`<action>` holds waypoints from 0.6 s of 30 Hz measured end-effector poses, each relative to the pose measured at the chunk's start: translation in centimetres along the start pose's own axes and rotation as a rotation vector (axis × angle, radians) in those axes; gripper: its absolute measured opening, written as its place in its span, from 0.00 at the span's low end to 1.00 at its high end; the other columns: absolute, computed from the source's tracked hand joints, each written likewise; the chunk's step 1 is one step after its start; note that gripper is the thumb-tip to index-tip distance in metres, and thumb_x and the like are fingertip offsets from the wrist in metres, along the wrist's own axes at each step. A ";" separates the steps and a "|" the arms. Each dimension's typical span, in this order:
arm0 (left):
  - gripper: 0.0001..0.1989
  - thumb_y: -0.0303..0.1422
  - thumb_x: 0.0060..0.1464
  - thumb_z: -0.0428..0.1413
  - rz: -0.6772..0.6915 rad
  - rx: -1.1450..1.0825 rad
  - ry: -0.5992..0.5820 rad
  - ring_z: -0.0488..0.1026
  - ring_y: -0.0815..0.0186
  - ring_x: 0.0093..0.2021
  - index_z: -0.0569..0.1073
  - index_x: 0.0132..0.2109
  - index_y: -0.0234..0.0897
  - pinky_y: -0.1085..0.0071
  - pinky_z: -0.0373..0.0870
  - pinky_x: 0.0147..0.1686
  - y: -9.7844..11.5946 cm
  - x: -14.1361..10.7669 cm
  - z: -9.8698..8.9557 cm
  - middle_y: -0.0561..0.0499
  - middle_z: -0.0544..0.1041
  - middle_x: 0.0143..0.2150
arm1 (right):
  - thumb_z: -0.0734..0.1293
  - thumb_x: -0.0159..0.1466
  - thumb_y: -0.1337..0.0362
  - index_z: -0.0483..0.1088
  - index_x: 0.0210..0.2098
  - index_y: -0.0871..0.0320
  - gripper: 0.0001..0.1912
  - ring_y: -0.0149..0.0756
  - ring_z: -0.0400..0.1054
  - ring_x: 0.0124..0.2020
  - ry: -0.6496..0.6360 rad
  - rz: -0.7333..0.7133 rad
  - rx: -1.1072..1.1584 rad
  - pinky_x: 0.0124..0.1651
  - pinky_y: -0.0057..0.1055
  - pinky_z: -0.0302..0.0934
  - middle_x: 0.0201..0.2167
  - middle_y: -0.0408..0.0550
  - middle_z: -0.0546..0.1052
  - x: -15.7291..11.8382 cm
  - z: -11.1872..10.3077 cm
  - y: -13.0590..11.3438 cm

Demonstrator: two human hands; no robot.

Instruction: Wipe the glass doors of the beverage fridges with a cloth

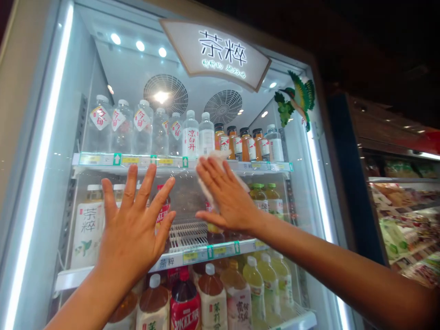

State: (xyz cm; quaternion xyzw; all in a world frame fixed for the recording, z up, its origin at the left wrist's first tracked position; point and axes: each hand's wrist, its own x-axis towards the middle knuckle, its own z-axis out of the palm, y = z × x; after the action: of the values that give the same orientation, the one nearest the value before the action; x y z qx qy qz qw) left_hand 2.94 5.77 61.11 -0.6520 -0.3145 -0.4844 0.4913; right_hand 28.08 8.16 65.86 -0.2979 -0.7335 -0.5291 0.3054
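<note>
the left hand (132, 224) lay open and flat on the glass door (187, 201) of a drinks cooler (44, 183), fingers spread. apart from it, the right hand (223, 195), also unclenched, pressed a white cloth (205, 181) evenly against the glass beneath its flat palm.

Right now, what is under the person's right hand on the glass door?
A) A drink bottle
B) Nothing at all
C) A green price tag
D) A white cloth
D. A white cloth shows around the edges of the right hand, which is spread flat against the glass door.
</note>
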 end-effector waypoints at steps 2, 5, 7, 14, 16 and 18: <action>0.34 0.41 0.68 0.48 0.023 0.009 0.010 0.34 0.50 0.79 0.44 0.76 0.54 0.39 0.23 0.73 1.6 0.8 0.7 0.51 0.40 0.80 | 0.47 0.71 0.35 0.25 0.76 0.60 0.48 0.52 0.32 0.78 0.073 0.162 -0.023 0.76 0.62 0.34 0.78 0.58 0.39 -1.4 -0.2 2.5; 0.33 0.41 0.68 0.49 0.055 0.000 0.022 0.34 0.50 0.79 0.48 0.75 0.50 0.38 0.25 0.73 4.1 2.1 2.0 0.49 0.42 0.79 | 0.47 0.71 0.35 0.23 0.75 0.63 0.50 0.54 0.29 0.78 0.078 0.138 -0.022 0.75 0.63 0.34 0.78 0.60 0.37 -4.0 -0.4 4.1; 0.33 0.42 0.68 0.49 0.070 -0.022 0.028 0.35 0.50 0.79 0.50 0.75 0.49 0.38 0.25 0.73 5.8 3.0 3.0 0.47 0.44 0.79 | 0.47 0.68 0.31 0.25 0.76 0.64 0.54 0.52 0.29 0.78 0.014 -0.027 -0.011 0.76 0.58 0.36 0.78 0.59 0.39 -6.0 -0.4 4.8; 0.31 0.42 0.68 0.48 0.103 -0.064 0.062 0.35 0.51 0.79 0.52 0.74 0.50 0.38 0.24 0.72 11.7 5.2 5.9 0.51 0.43 0.79 | 0.42 0.72 0.38 0.16 0.74 0.58 0.45 0.57 0.28 0.78 0.137 0.377 -0.100 0.73 0.67 0.37 0.78 0.57 0.30 -11.4 -0.4 15.7; 0.31 0.43 0.68 0.48 0.106 -0.065 0.057 0.33 0.52 0.79 0.53 0.74 0.49 0.38 0.23 0.73 13.3 5.9 6.6 0.51 0.42 0.79 | 0.42 0.72 0.37 0.14 0.74 0.58 0.46 0.57 0.26 0.78 0.130 0.368 -0.078 0.74 0.65 0.37 0.78 0.57 0.28 -12.5 -0.5 16.0; 0.31 0.43 0.68 0.48 0.113 -0.066 0.049 0.32 0.52 0.79 0.53 0.74 0.49 0.38 0.23 0.72 14.8 6.6 7.2 0.51 0.42 0.79 | 0.43 0.70 0.33 0.16 0.74 0.59 0.50 0.53 0.27 0.78 0.044 0.203 -0.036 0.76 0.59 0.36 0.79 0.55 0.31 -13.6 -0.7 14.9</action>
State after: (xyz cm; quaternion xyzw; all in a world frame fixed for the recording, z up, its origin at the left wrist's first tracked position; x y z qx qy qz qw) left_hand 20.56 7.46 61.96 -0.6725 -0.2491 -0.4817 0.5037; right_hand 48.14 9.83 64.53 -0.3644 -0.6831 -0.5152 0.3677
